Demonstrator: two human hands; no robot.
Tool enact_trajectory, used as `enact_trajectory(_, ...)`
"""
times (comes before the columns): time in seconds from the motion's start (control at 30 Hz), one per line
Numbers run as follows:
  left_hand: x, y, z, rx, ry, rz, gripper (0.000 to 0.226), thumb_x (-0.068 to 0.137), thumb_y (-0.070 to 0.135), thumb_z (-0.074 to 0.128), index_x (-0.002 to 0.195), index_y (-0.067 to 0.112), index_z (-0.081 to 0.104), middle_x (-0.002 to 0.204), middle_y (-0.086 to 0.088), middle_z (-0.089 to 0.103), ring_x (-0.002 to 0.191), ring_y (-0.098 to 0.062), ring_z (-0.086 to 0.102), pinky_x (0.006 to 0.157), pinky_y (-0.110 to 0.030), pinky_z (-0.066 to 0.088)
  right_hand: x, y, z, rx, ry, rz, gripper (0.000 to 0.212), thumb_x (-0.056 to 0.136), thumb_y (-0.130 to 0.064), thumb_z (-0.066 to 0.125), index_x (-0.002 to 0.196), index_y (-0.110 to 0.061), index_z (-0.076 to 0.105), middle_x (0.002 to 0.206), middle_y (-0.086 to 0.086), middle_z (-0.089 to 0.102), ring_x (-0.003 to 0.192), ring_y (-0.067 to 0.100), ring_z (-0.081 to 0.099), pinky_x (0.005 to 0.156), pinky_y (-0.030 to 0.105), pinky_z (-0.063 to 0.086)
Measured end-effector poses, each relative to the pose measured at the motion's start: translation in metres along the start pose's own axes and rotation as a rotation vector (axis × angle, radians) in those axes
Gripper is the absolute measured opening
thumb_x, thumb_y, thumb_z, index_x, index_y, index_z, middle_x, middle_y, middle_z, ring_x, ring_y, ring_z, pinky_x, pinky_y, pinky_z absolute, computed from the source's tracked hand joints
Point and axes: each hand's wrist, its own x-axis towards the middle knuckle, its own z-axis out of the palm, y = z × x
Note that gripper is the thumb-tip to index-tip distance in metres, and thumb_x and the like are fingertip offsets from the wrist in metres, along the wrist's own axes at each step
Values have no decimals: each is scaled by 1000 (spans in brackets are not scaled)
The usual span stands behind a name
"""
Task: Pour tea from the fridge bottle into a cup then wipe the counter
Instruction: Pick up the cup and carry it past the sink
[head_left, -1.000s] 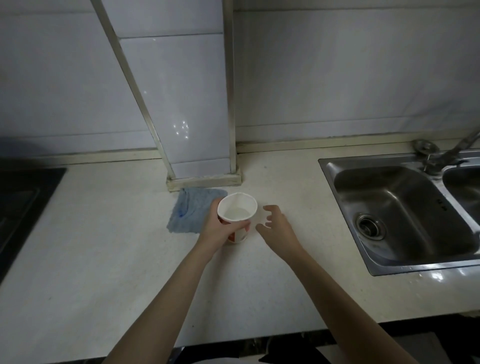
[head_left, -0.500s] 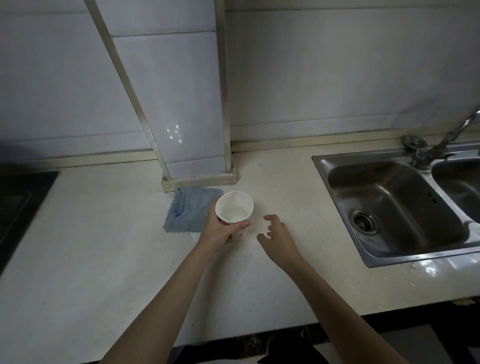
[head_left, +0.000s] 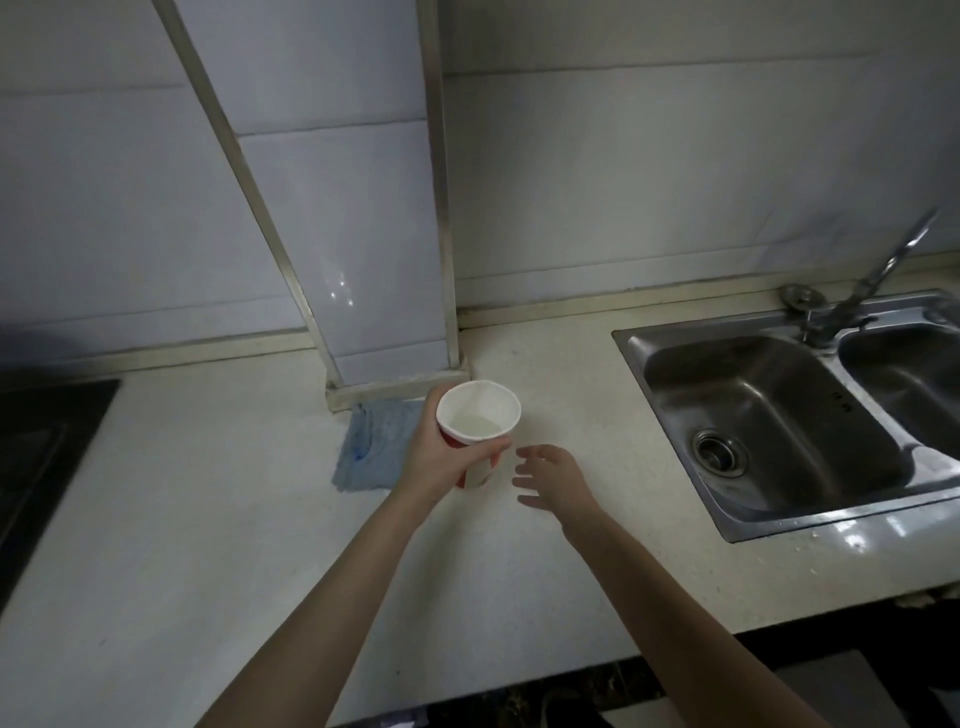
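Note:
A white paper cup (head_left: 479, 415) with red print stands out near the middle of the pale counter (head_left: 208, 545), a little pale liquid in its bottom. My left hand (head_left: 441, 460) grips the cup's side, fingers and thumb wrapped round it; the cup looks raised a little off the counter. My right hand (head_left: 556, 478) hovers just right of the cup with its fingers spread, holding nothing. A blue cloth (head_left: 371, 447) lies flat on the counter right behind my left hand, partly hidden by it. No bottle is in view.
A tiled column (head_left: 363, 234) with metal edge trim stands on the counter just behind the cloth. A steel double sink (head_left: 769, 415) with a tap (head_left: 883, 270) fills the right side. A dark hob (head_left: 47, 431) sits at the far left. The counter's front edge runs below my forearms.
My left hand has lifted the cup a little while still gripping it. My right hand has drawn slightly away from the cup. The view has tilted up.

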Motion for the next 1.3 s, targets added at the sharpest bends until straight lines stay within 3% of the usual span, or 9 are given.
enact_trajectory(0.2,3,31,-9,18,-110,42,70,67,23,89,121,39,48,116,23,55,107,5,52,78,-13,46,-18,-37,1,120,-80,145,17,97,-19,48,107,-10,59,99,13,65,92,25,66,77,38,56)
enact_trajectory(0.33,11,53,-13,28,-209,77,66,65,24,89,115,41,47,117,21,54,110,-1,52,81,-17,48,-29,-52,-5,168,-52,107,17,97,-19,50,108,-9,59,99,15,66,88,24,66,66,33,55)
enact_trajectory(0.57,21,94,-13,124,-442,177,71,67,27,88,119,41,42,121,19,51,111,-3,51,79,-14,48,-53,-65,-19,255,83,0,13,96,-18,53,101,-10,61,94,10,69,86,22,69,65,29,56)
enact_trajectory(0.63,23,106,-6,158,-511,216,75,65,31,90,121,40,41,121,19,50,112,-8,52,81,-19,52,-66,-63,-28,275,133,-36,12,96,-19,56,102,-10,61,96,10,69,85,20,69,64,27,56)
enact_trajectory(0.77,20,122,20,244,-595,314,84,52,51,85,125,39,44,122,14,53,115,-13,53,96,-40,54,-92,-56,-56,339,208,-43,20,94,-21,59,110,-8,61,96,8,71,82,18,71,57,23,55)
enact_trajectory(0.9,8,135,60,304,-666,393,101,40,73,78,129,40,44,123,13,55,115,-16,55,91,-47,57,-121,-41,-92,436,371,-21,22,96,-25,56,109,-8,61,92,11,73,81,21,72,69,31,59)
enact_trajectory(1.03,-19,148,106,271,-790,417,92,46,61,86,127,42,44,121,15,55,116,-15,53,88,-42,58,-155,-18,-131,505,498,-50,21,93,-20,53,108,-8,61,88,13,73,80,24,72,76,35,58)
enact_trajectory(1.17,-48,162,156,187,-901,417,81,55,42,92,122,40,47,118,17,56,113,-8,54,79,-29,57,-184,1,-178,572,580,-26,23,93,-14,49,112,-3,56,86,16,71,78,25,70,83,39,55)
enact_trajectory(1.3,-80,182,217,157,-968,427,77,61,30,93,123,35,47,116,16,57,104,4,54,65,-11,49,-210,25,-235,658,647,-8,25,94,-15,49,116,-5,55,85,16,71,78,26,70,77,36,55)
